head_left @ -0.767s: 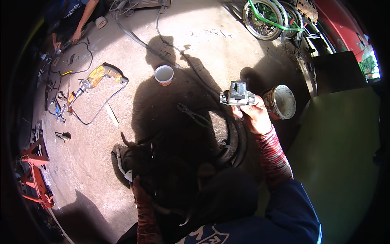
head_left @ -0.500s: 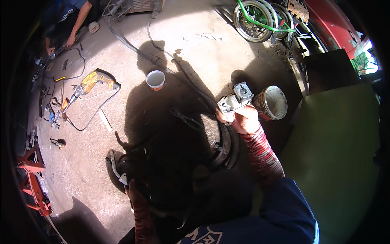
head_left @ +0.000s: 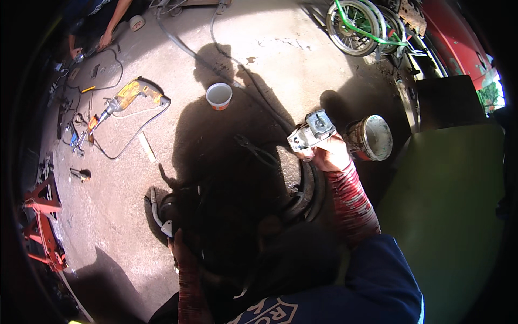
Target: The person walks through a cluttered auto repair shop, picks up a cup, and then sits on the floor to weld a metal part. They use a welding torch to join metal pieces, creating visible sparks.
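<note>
My right hand (head_left: 331,155) is closed on a silver metal casting (head_left: 310,131), which looks like an engine part with a square, recessed block on top. It is held up in the sunlight above the floor. My left hand (head_left: 178,247), low and mostly in shadow, grips a part with a bent metal tube (head_left: 155,208) and a pale grey piece at its base. Darkness hides most of that part and some of the fingers. Beyond the right hand stands a stained bucket (head_left: 376,138). Pliers (head_left: 256,150) lie in the shadow between my hands.
A white tub (head_left: 219,96) stands ahead on the concrete. A yellow corded drill (head_left: 129,97) lies left, near a wood strip (head_left: 147,147). Cables cross the floor. Red metal frame (head_left: 44,227) at left, green bike (head_left: 356,27) far right, green panel (head_left: 448,194) at right. Another person's hand (head_left: 104,40) works far left.
The view has shifted, so the floor objects appear a little farther right and, at the far side, higher. The casting in my right hand has tilted slightly. Both hands keep their holds.
</note>
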`<control>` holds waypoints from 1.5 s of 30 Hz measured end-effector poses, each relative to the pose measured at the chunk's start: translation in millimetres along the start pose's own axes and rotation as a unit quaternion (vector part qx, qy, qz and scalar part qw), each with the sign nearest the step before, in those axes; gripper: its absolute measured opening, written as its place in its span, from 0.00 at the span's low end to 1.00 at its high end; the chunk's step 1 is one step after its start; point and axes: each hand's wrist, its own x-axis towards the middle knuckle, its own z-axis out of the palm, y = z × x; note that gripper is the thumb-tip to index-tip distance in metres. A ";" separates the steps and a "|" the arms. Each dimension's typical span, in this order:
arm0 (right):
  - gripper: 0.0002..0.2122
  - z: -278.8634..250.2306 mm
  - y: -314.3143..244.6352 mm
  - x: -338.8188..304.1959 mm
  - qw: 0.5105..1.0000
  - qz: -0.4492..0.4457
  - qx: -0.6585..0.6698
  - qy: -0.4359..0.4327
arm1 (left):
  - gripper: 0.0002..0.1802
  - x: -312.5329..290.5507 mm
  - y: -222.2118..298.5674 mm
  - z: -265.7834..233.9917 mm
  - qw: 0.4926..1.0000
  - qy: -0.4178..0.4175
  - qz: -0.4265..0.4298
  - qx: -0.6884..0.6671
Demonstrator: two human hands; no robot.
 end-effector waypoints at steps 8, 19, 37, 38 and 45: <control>0.09 -33.0 84.2 33.7 0.830 0.096 -0.549 -0.011 | 0.17 -22.3 21.7 10.1 0.989 -0.140 0.013 0.047; 0.09 -76.8 212.2 44.0 0.730 0.156 -0.658 -0.097 | 0.19 -37.7 38.8 30.5 0.958 -0.194 -0.191 0.090; 0.08 -84.6 244.3 47.3 0.744 0.170 -0.639 -0.099 | 0.15 -14.1 24.4 46.9 0.943 -0.214 -0.192 0.168; 0.08 -85.4 245.5 46.6 0.747 0.162 -0.638 -0.097 | 0.15 -14.0 23.7 48.9 0.940 -0.216 -0.193 0.179; 0.09 -88.4 248.3 43.8 0.749 0.157 -0.639 -0.082 | 0.12 -10.4 21.9 59.7 0.927 -0.244 -0.206 0.198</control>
